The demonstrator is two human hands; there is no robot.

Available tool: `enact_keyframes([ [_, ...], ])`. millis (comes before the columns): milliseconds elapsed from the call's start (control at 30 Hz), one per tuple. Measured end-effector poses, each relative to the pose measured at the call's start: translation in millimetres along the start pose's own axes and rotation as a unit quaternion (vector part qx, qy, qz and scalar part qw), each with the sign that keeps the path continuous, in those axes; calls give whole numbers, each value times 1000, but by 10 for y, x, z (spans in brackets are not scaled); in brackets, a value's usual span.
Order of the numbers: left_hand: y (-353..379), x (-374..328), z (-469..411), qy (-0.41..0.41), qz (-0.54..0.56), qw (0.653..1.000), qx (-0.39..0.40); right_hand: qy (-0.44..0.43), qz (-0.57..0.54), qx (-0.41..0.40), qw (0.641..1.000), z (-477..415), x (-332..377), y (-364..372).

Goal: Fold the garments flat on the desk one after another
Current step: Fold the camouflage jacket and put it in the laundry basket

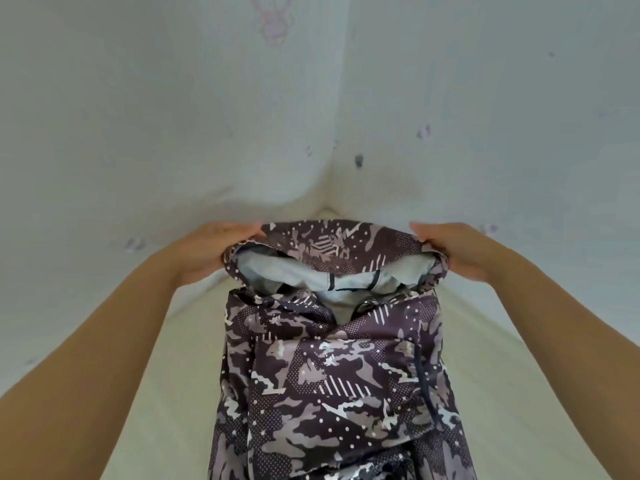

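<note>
I am gripping the hoodie [332,358], lying mid-frame on the desk [519,375], with left hand [207,252] and right hand [457,251] closed on its hood corners; it seems light, limp, slippery.

Pale walls [173,98] meet in corner w/ faint doodles, purple smudges; cream desk [166,393] below, soft even light.

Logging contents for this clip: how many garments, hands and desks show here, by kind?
Garments: 1, a camouflage hooded jacket lying on the desk, hood end held up.
Hands: 2, left hand and right hand, each gripping one side of the hood.
Desks: 1, the pale desk.
Total: 4
</note>
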State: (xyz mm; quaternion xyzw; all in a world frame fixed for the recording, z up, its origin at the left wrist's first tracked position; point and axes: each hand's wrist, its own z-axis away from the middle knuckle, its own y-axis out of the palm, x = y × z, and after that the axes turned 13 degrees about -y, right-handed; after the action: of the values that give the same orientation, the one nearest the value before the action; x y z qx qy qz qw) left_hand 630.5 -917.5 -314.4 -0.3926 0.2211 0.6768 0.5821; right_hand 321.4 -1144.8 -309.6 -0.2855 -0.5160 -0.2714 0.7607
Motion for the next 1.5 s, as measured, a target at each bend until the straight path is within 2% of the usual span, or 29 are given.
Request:
enact_keyframes([
  [67, 61, -31, -3, 42, -44, 993, -104, -34, 96, -52, 993, 24, 31, 44],
  [100, 64, -33, -13, 64, -51, 987, -136, -44, 118, -48, 991, 37, 68, 51],
  [200, 121, -59, 102, 125, -52, 974, -183, -70, 182, 2, 981, 160, 212, 62],
  [233, 150, -48, 158, 150, -59, 967, -197, -99, 200, -6, 975, 222, 216, 57],
  [300, 252, 27, 287, 207, -90, 945, -238, -180, 219, -79, 956, 377, 156, 52],
  [367, 419, 222, 433, 253, -153, 917, -270, -238, 278, -142, 920, 546, -61, 66],
  [400, 504, 367, 504, 254, -206, 909, -259, -256, 354, -136, 889, 631, -238, 75],
  [467, 628, 733, 602, 207, -368, 890, -173, -243, 505, -32, 828, 798, -617, 96],
  [533, 659, 1112, 629, 133, -497, 854, -74, -167, 545, 84, 817, 1001, -901, 112],
  [567, 647, 1250, 612, 118, -512, 848, -68, -149, 523, 99, 833, 1080, -974, 145],
  [600, 678, 1334, 627, 130, -483, 861, -91, -152, 484, 79, 858, 1161, -1020, 213],
  [633, 733, 1364, 643, 152, -431, 880, -129, -160, 444, 29, 881, 1207, -1054, 304],
  [667, 842, 1365, 667, 180, -394, 885, -171, -180, 414, -24, 892, 1250, -1087, 431],
  [733, 1173, 1340, 681, 210, -416, 860, -208, -221, 419, -78, 877, 1330, -1158, 767],
  [767, 1358, 1346, 688, 195, -455, 848, -193, -229, 431, -72, 870, 1376, -1217, 948],
  [867, 1674, 1533, 580, 91, -574, 804, -129, -196, 488, 15, 850, 1493, -1469, 1314],
  [967, 1590, 1876, 478, 64, -613, 770, -165, -166, 591, 72, 786, 1528, -1845, 1296],
  [1100, 1478, 2153, 464, 57, -571, 792, -209, -94, 623, 91, 771, 1523, -2083, 1097],
  [1267, 1487, 2318, 651, 73, -544, 814, -191, -57, 622, 112, 773, 1580, -1967, 1116],
  [1400, 1485, 2520, 1093, 130, -545, 808, -181, -88, 619, 101, 774, 2031, -1955, 1116],
  [1500, 1548, 2719, 1508, 137, -479, 851, -168, -114, 614, 66, 778, 2486, -2063, 1066],
])
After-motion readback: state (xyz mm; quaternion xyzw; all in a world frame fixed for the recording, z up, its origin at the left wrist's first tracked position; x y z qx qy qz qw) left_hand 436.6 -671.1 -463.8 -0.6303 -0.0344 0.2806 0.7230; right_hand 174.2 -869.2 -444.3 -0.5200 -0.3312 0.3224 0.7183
